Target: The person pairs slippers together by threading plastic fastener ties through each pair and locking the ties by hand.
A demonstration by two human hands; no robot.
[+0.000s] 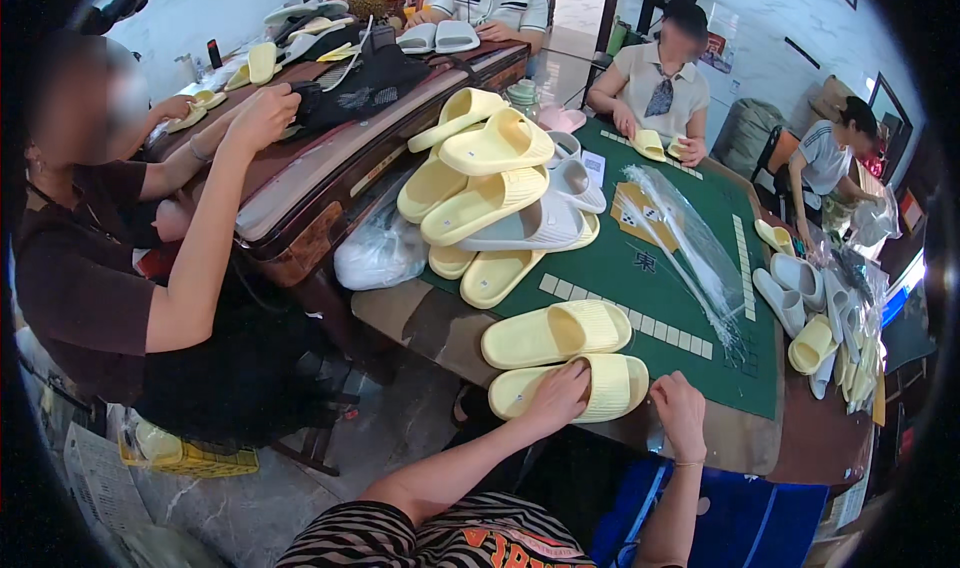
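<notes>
A wide surface (pixel 600 273), partly covered in green, is loaded with a heap of slippers (pixel 495 203), pale yellow and light grey, touched by neither hand. Whether that heap is finished or left to be handled cannot be told. Nearer the edge, the far slipper (pixel 530 340) is laid sole-down and unheld; whether it is done cannot be judged. Beside it, at the near edge, the near slipper (pixel 618 393) appears to be partway through handling. Both are pale yellow, open-heeled, with broad ribbed straps. The hands are held apart: the fingers of the left hand (pixel 560 400) are tucked into the near slipper's opening, their grip hidden, while the right hand (pixel 680 413) is held half-curled just beside the toe, contact uncertain.
</notes>
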